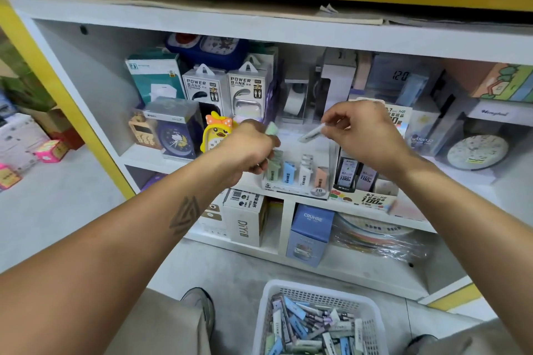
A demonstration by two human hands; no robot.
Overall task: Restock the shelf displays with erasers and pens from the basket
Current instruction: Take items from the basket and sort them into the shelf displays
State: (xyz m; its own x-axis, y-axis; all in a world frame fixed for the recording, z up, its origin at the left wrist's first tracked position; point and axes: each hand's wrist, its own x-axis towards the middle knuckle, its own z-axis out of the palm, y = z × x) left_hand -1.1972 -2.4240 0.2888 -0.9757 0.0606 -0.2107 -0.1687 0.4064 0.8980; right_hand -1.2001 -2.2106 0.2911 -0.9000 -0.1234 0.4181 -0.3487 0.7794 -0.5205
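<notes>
My left hand (250,147) grips a small stack of pastel packs (271,127), the green top one sticking up above my fingers. A single white pack (311,134) is pinched at its end by my right hand (364,132), tilted in the air. Both hands hover over the tiered display box (297,187) on the middle shelf, which holds rows of green, blue, white and pink packs. On the floor below stands the white mesh basket (317,292) filled with several more packs.
A second display box of 0.7 HB lead tubes (362,196) stands right of the tiered one. Power bank boxes (227,89), clocks and a yellow duck toy (215,135) crowd the shelf behind. My shoes (202,308) flank the basket.
</notes>
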